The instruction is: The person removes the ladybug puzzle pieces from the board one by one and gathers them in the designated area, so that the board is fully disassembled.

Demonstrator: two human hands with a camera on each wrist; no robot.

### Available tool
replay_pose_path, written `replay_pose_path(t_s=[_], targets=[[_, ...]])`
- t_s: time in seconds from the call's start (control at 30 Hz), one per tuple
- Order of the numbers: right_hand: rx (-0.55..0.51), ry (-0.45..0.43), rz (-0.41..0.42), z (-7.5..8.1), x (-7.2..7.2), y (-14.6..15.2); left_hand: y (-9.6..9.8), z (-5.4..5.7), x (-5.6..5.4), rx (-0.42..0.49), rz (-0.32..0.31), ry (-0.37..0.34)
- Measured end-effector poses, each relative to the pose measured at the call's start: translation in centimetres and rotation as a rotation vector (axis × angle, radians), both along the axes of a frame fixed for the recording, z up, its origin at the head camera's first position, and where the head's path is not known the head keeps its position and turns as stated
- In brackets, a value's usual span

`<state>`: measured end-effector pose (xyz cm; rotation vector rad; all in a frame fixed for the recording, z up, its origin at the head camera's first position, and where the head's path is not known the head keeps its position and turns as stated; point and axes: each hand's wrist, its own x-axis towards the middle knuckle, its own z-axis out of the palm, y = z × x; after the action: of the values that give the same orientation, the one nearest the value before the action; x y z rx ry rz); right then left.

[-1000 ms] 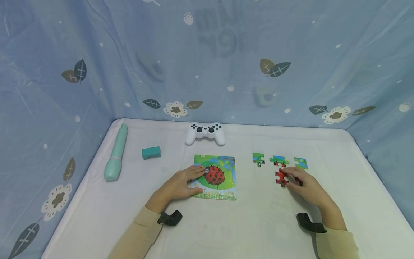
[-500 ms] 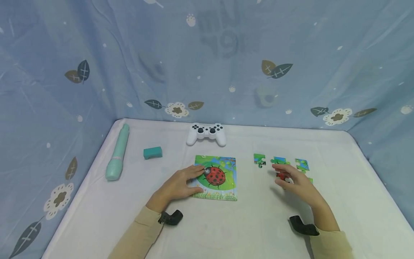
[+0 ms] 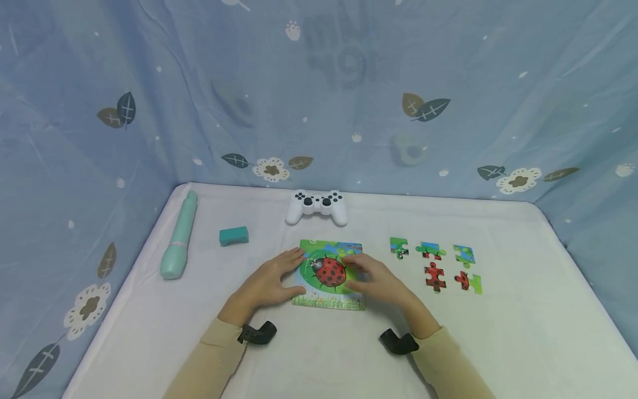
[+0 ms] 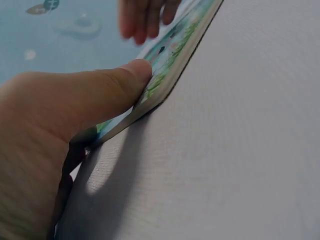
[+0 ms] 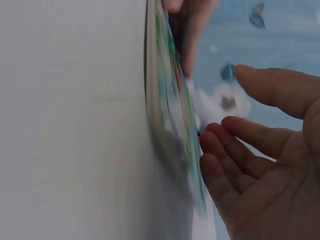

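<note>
A square ladybug jigsaw puzzle (image 3: pixel 331 272) lies in the middle of the white table in the head view. My left hand (image 3: pixel 268 281) holds it by its left edge. In the left wrist view the thumb (image 4: pixel 117 87) is on top near a corner; the other fingers are mostly hidden. Over the puzzle's right part hovers my right hand (image 3: pixel 381 282), fingers loosely bent and holding nothing. Several loose jigsaw pieces lie to the right, among them a red one (image 3: pixel 435 277), a red-and-green one (image 3: pixel 468 281) and a green one (image 3: pixel 399 247).
A white game controller (image 3: pixel 317 207) sits behind the puzzle. At the left are a teal block (image 3: pixel 233 236) and a mint-green microphone-shaped object (image 3: pixel 179 235). Blue patterned cloth (image 3: pixel 319 111) walls in the table's back and sides.
My right hand has left the loose jigsaw pieces and moved left to the ladybug puzzle. My left hand has shifted slightly left, from the puzzle's face to its edge.
</note>
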<state>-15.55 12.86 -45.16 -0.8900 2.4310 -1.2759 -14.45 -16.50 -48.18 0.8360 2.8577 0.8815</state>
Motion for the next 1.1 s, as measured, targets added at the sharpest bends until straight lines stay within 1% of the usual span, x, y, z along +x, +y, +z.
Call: replay_pose_path(t_s=[0.1,0.17,0.23,0.37,0.47,0.6,0.67,0.93,1.1], targets=[[0.035,0.000,0.036,0.0,-0.2,-2.0,0.2,-0.2,0.0,0.002,-0.010,0.005],[0.037,-0.009,0.034,0.0,-0.3,-2.9,0.4,-0.3,0.0,-0.001,-0.014,0.009],[0.044,0.003,0.023,-0.1,-0.5,-3.6,0.7,-0.3,0.1,0.001,-0.018,0.011],[0.081,0.054,-0.004,-0.5,-0.5,-4.4,0.9,-0.2,0.2,-0.001,-0.017,0.007],[0.114,0.107,-0.015,-1.2,-0.5,-4.8,0.9,-0.1,0.2,-0.019,-0.016,0.009],[0.135,0.144,-0.028,-1.8,-0.4,-5.3,0.6,0.1,0.1,-0.041,-0.009,0.024],[0.139,0.159,-0.033,-1.8,-0.4,-5.6,0.5,0.2,0.2,-0.045,-0.001,0.030],[0.120,0.149,-0.075,-1.7,-0.3,-6.4,0.2,0.5,0.3,-0.052,0.010,0.062],[0.116,0.136,-0.103,-1.9,-0.4,-6.8,0.2,0.6,0.2,-0.049,0.013,0.058]])
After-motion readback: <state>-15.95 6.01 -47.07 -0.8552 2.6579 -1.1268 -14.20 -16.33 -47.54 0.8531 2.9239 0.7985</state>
